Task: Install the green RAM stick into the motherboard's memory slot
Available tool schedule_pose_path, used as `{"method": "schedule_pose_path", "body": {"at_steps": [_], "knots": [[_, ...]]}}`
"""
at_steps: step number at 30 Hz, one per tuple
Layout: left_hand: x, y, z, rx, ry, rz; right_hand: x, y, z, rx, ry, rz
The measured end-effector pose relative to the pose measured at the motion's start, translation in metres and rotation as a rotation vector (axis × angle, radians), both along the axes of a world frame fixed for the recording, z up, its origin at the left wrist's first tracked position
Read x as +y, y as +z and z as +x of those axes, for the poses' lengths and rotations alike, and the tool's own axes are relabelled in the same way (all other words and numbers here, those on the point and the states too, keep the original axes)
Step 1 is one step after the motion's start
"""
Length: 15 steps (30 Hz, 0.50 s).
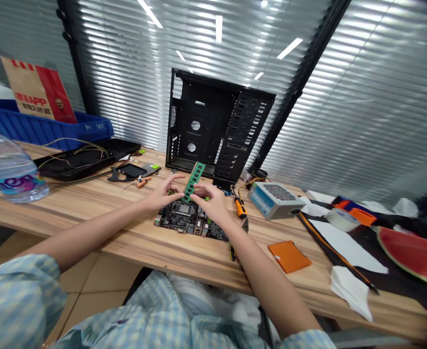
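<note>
A green memory stick [194,181] is held tilted above a black motherboard [179,220] lying on the wooden table. My right hand [211,203] grips the stick's lower end from the right between thumb and fingers. My left hand [167,193] is at the stick's left side, its thumb tip by the lower edge and its fingers curved and spread from the thumb; whether it touches the stick is hard to tell. The board's processor socket shows below the hands, while part of the board is hidden under my right hand.
Behind stands a black computer case [206,121]. An orange screwdriver [240,207] and a power supply [275,198] are to the right, with an orange box [289,256] nearer. A water bottle [11,167] and blue bin [89,127] are at left, watermelon [413,252] far right.
</note>
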State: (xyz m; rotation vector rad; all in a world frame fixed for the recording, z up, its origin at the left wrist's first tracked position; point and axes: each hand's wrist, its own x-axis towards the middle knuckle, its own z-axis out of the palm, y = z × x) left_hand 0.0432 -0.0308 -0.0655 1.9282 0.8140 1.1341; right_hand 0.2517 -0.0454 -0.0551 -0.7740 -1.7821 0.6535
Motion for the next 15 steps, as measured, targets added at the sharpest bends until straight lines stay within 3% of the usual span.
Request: {"method": "schedule_pose_path", "body": {"at_steps": [4, 9, 15], "knots": [[-0.001, -0.001, 0.008, -0.024, -0.074, 0.052, 0.0, -0.001, 0.0, 0.052, -0.064, 0.081], [0.008, 0.0, -0.002, -0.141, 0.162, 0.236, 0.005, 0.002, 0.01, -0.198, -0.174, 0.312], [0.016, 0.003, -0.019, 0.142, 0.237, 0.45, 0.014, -0.001, 0.021, -0.632, -0.165, 0.469]]}}
